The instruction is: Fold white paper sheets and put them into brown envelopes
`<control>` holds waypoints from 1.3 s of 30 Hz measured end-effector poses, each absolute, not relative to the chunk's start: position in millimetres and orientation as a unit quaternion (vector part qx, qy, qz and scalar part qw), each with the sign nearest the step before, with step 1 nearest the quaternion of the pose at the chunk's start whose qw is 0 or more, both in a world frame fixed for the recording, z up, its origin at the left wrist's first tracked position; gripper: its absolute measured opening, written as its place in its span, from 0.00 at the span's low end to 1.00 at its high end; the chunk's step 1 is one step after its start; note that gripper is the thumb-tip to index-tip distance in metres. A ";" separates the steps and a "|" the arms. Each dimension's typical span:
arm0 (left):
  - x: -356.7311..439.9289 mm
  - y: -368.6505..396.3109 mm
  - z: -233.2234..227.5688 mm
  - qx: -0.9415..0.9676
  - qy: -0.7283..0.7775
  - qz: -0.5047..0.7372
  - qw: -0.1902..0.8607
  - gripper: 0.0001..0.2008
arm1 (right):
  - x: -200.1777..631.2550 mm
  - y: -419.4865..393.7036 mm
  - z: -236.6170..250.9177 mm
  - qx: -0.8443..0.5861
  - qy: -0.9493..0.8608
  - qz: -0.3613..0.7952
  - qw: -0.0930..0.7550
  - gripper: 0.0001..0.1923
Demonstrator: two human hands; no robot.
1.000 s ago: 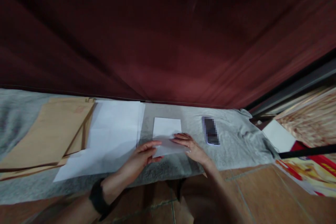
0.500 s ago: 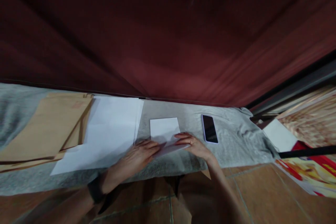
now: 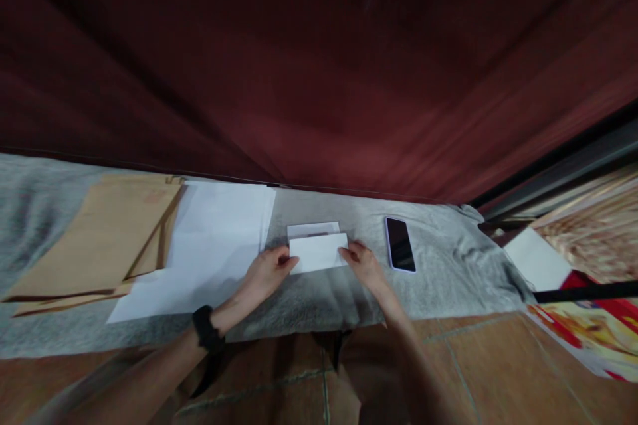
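The folded paper [image 3: 318, 251] lies on the grey cloth [image 3: 448, 272], its near flap turned up over the far part, of which a thin strip shows. The left hand [image 3: 266, 271] pinches the paper's left edge and the right hand [image 3: 363, 261] pinches its right edge, fingers closed on it. Just right of the paper lies a phone [image 3: 400, 253], face up. Left of the paper lies a white sheet [image 3: 209, 246], and further left brown envelopes [image 3: 100, 239].
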State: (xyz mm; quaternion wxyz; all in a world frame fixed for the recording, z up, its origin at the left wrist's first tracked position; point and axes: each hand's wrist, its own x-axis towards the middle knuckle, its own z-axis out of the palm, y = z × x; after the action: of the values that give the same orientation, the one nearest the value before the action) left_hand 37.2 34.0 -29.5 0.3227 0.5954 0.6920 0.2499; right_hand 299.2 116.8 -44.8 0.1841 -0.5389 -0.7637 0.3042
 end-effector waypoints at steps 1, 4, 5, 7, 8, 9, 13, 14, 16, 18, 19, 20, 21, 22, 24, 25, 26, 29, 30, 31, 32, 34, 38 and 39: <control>38.1 35.9 -28.2 0.592 0.701 0.241 0.317 0.12 | 295.8 117.3 -45.4 -0.549 -0.772 0.268 0.177 0.16; 40.0 40.9 -23.8 0.579 0.723 0.209 0.314 0.11 | 287.0 117.0 -43.9 -0.570 -0.787 0.193 0.137 0.14; 40.4 42.3 -22.4 0.575 0.729 0.199 0.314 0.11 | 284.2 116.6 -42.3 -0.577 -0.789 0.175 0.118 0.14; 40.7 45.0 -19.9 0.568 0.737 0.187 0.314 0.11 | 278.4 115.5 -38.1 -0.592 -0.788 0.150 0.078 0.14; 40.7 46.3 -19.0 0.565 0.741 0.184 0.313 0.11 | 275.3 115.0 -35.7 -0.602 -0.784 0.140 0.060 0.14; 40.6 47.5 -18.4 0.562 0.744 0.182 0.312 0.11 | 272.2 114.6 -33.3 -0.612 -0.778 0.133 0.044 0.14; 40.4 52.4 -17.9 0.553 0.750 0.179 0.316 0.10 | 261.7 114.4 -26.1 -0.643 -0.757 0.115 0.009 0.16; 40.4 53.3 -17.7 0.549 0.751 0.180 0.320 0.10 | 259.9 114.7 -25.1 -0.646 -0.755 0.113 0.005 0.16; 40.6 54.2 -16.9 0.541 0.751 0.187 0.328 0.09 | 257.4 115.4 -24.2 -0.650 -0.752 0.107 0.001 0.17; 41.2 53.8 -15.4 0.536 0.751 0.194 0.333 0.08 | 255.9 116.1 -24.1 -0.650 -0.753 0.099 0.001 0.18; 41.8 53.0 -14.5 0.535 0.752 0.194 0.332 0.08 | 255.3 116.4 -24.3 -0.650 -0.754 0.096 0.001 0.18; 42.5 52.0 -13.7 0.537 0.753 0.192 0.328 0.09 | 254.7 116.7 -24.4 -0.650 -0.754 0.092 0.002 0.18; 43.5 50.8 -13.0 0.541 0.755 0.186 0.320 0.11 | 254.1 117.0 -24.5 -0.651 -0.753 0.089 0.003 0.18; 44.6 49.2 -12.4 0.546 0.758 0.179 0.308 0.13 | 253.4 117.2 -24.5 -0.652 -0.753 0.086 0.004 0.18; 47.1 45.8 -12.0 0.559 0.765 0.164 0.275 0.18 | 252.1 117.7 -24.5 -0.655 -0.751 0.080 0.007 0.17; 48.3 44.1 -12.1 0.565 0.768 0.157 0.258 0.19 | 251.5 117.9 -24.6 -0.655 -0.751 0.078 0.009 0.17; 49.5 42.4 -12.6 0.571 0.770 0.152 0.242 0.20 | 251.1 118.1 -24.7 -0.655 -0.751 0.076 0.011 0.17; 52.3 38.0 -16.7 0.612 0.753 0.164 0.180 0.18 | 250.7 118.8 -25.5 -0.654 -0.753 0.072 0.019 0.17; 53.5 36.8 -19.0 0.633 0.738 0.174 0.154 0.17 | 250.6 118.9 -26.0 -0.653 -0.754 0.070 0.021 0.16; 54.9 35.5 -21.8 0.656 0.720 0.186 0.128 0.15 | 250.6 119.1 -26.5 -0.652 -0.755 0.067 0.022 0.16; 56.9 34.2 -25.1 0.679 0.699 0.200 0.105 0.15 | 250.6 119.3 -27.1 -0.651 -0.756 0.065 0.023 0.16; 62.4 30.9 -32.9 0.719 0.652 0.227 0.077 0.16 | 250.3 119.6 -28.4 -0.649 -0.758 0.060 0.024 0.16; 76.2 22.1 -49.8 0.773 0.582 0.244 0.060 0.23 | 249.4 120.3 -30.6 -0.648 -0.759 0.051 0.017 0.18; 79.0 19.8 -53.4 0.779 0.579 0.236 0.057 0.25 | 249.1 120.5 -30.8 -0.649 -0.759 0.048 0.016 0.18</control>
State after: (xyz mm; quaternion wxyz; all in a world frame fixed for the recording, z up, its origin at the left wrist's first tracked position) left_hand 79.0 19.8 -53.4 0.0568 0.7787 0.5788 0.2355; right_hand 249.1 120.5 -30.8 0.0158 -0.6492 -0.7589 0.0485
